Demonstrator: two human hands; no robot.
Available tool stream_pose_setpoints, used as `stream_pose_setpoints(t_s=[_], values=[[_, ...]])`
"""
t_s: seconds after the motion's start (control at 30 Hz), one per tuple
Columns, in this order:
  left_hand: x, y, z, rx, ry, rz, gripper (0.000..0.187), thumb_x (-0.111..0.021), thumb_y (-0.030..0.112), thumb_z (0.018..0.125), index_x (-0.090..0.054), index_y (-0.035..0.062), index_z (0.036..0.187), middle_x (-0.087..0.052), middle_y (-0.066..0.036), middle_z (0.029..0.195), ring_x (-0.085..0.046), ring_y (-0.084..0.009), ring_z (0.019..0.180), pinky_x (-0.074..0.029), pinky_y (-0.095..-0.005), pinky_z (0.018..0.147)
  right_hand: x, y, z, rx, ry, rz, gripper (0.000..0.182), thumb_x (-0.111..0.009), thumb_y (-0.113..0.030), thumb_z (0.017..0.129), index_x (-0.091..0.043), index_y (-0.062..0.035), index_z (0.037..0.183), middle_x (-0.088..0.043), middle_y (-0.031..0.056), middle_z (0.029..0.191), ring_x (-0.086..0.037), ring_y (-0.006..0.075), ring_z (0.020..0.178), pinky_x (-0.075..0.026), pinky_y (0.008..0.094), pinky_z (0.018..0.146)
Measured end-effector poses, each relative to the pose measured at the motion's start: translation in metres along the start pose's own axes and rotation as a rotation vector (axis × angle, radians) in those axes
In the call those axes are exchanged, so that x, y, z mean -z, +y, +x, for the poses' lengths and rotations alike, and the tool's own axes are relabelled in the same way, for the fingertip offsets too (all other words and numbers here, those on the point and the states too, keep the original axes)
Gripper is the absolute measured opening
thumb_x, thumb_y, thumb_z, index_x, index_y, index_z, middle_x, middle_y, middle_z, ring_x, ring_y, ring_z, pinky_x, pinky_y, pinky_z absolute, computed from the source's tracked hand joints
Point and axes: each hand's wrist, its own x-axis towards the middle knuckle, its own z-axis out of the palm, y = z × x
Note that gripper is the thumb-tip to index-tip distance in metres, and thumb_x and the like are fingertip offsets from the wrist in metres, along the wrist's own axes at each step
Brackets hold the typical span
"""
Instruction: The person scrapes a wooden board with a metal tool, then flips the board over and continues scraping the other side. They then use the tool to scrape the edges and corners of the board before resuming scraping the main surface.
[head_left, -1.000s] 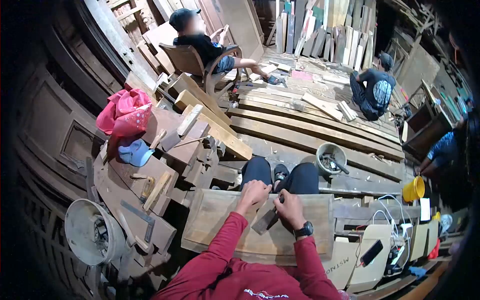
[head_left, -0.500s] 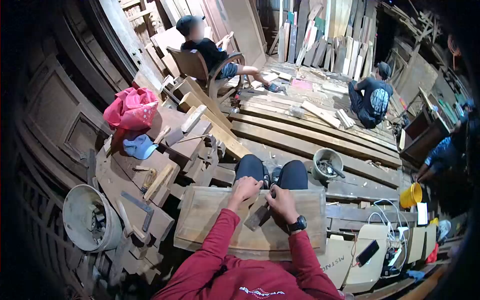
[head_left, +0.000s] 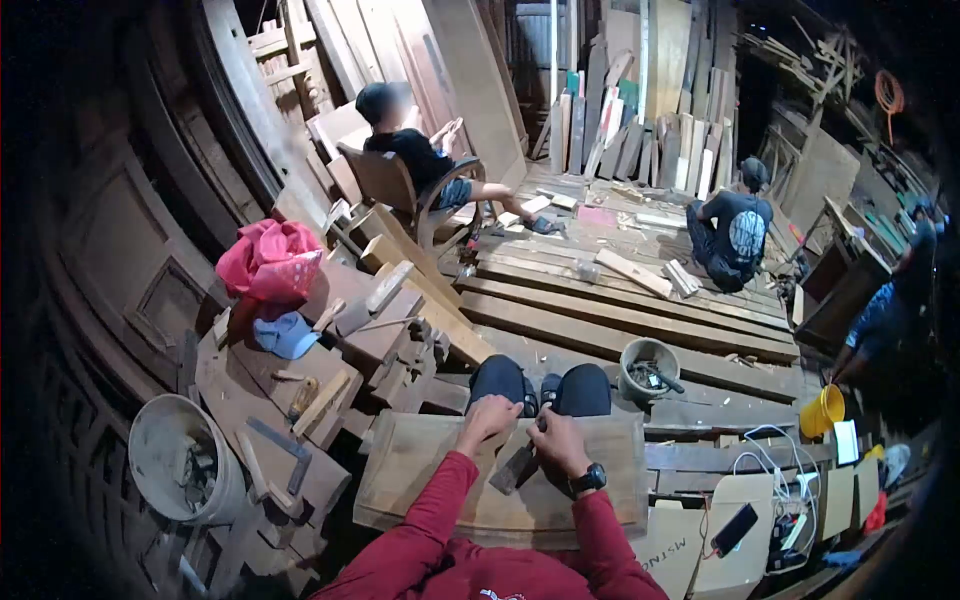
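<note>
A broad wooden panel point(head_left: 420, 490) lies across my lap. My right hand point(head_left: 560, 443), with a dark watch at the wrist, is closed on the handle of a flat dark blade tool point(head_left: 513, 470). The blade points down and to the left over the panel. My left hand point(head_left: 490, 417) rests at the panel's far edge, left of the tool. Its fingers are bent, and whether they hold anything is too small to tell.
At left are a bucket point(head_left: 150, 450), a metal square point(head_left: 285, 448), a blue cap point(head_left: 286, 335) and a pink bag point(head_left: 270, 262). Ahead stands another bucket point(head_left: 648, 352). A phone point(head_left: 735, 530) lies right. One person point(head_left: 410, 150) sits in a chair; others are farther right.
The view has tilted up, so the panel and my hands appear lower. Both hands stay at the panel's far side, and the tool remains in my right hand.
</note>
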Motion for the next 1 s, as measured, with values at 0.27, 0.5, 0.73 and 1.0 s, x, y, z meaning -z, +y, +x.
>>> stream_pose_setpoints(t_s=[0.27, 0.5, 0.73, 1.0], values=[[-0.009, -0.003, 0.017, -0.046, -0.025, 0.079, 0.048, -0.054, 0.052, 0.099, -0.080, 0.0126, 0.101, -0.074, -0.022, 0.101, -0.070, -0.0417, 0.100, -0.054, -0.0499, 0.092, 0.002, -0.011, -0.002, -0.153, 0.032, -0.054, 0.030, -0.068, -0.035, 0.085, -0.069, -0.0059, 0.091, -0.071, 0.0221, 0.079, -0.069, 0.0428, 0.078, -0.054, 0.0545, 0.070], [-0.014, -0.021, 0.037, -0.135, -0.019, 0.055, 0.050, -0.054, 0.051, 0.099, -0.080, 0.0093, 0.094, -0.072, -0.023, 0.092, -0.070, -0.0427, 0.093, -0.055, -0.0509, 0.085, -0.003, -0.010, 0.017, -0.143, 0.037, -0.042, 0.036, -0.065, -0.042, 0.088, -0.067, -0.0056, 0.088, -0.070, 0.0218, 0.078, -0.069, 0.0420, 0.077, -0.055, 0.0538, 0.070], [-0.016, -0.022, 0.027, -0.177, 0.018, 0.066, 0.045, -0.057, 0.046, 0.099, -0.079, 0.0073, 0.089, -0.070, -0.025, 0.086, -0.070, -0.0431, 0.087, -0.055, -0.0514, 0.081, -0.015, -0.016, -0.001, -0.138, 0.172, -0.066, 0.030, -0.065, -0.036, 0.087, -0.067, -0.0062, 0.083, -0.069, 0.0190, 0.073, -0.069, 0.0399, 0.070, -0.054, 0.0521, 0.062], [-0.003, 0.023, -0.004, -0.024, 0.045, 0.042, 0.043, -0.059, 0.045, 0.096, -0.080, 0.0070, 0.095, -0.073, -0.025, 0.097, -0.072, -0.0413, 0.096, -0.056, -0.0503, 0.088, 0.001, 0.012, -0.010, -0.125, 0.035, -0.035, 0.029, -0.068, -0.032, 0.085, -0.070, -0.0037, 0.091, -0.071, 0.0203, 0.077, -0.070, 0.0398, 0.074, -0.055, 0.0477, 0.068]])
